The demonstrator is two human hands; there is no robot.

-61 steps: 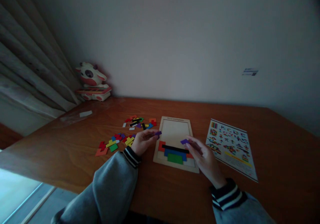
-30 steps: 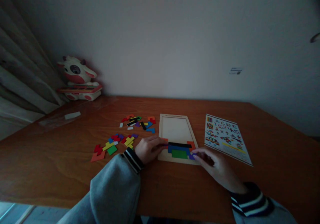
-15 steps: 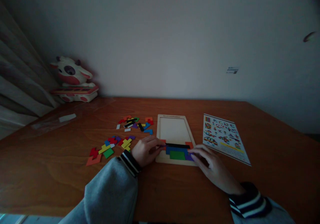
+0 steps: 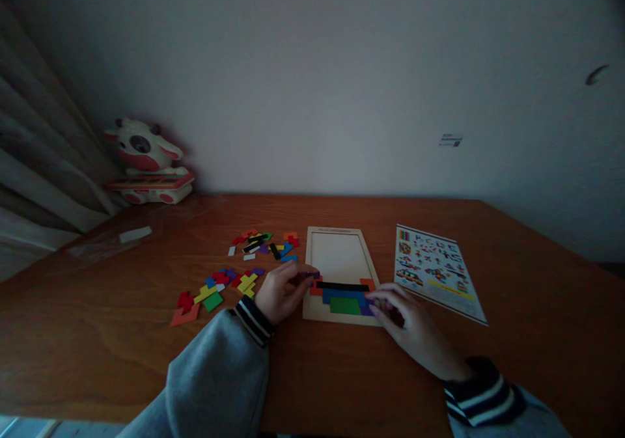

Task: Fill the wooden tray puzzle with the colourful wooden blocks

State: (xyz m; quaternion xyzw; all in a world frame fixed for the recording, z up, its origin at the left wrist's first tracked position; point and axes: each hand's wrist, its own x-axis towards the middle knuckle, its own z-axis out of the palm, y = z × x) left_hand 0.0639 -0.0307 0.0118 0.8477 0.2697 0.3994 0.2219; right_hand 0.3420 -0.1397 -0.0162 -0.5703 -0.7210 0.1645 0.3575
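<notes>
A wooden puzzle tray (image 4: 334, 250) lies in front of me, its lower part filled with flat coloured pieces. A long black bar (image 4: 342, 287) lies across it, above a blue piece (image 4: 336, 295) and a green rectangle (image 4: 344, 306). My left hand (image 4: 280, 291) is closed, pinching a small dark purple puzzle piece (image 4: 315, 274) over the tray's left edge. My right hand (image 4: 410, 324) is at the tray's lower right, thumb and forefinger slightly apart, fingertips by a purple piece (image 4: 366, 310). Whether they touch it I cannot tell.
Loose puzzle pieces lie in two groups on the left, including a green one (image 4: 213, 302) and a blue one (image 4: 289, 258). A printed pattern sheet (image 4: 439, 265) lies on the right. A toy cow with keyboard (image 4: 149, 164) stands at the back left, near clear plastic wrapping (image 4: 97, 246).
My left hand has drawn slightly up and left with the purple piece, away from the black bar. The bar's left end now shows. My right hand stays nearly in place.
</notes>
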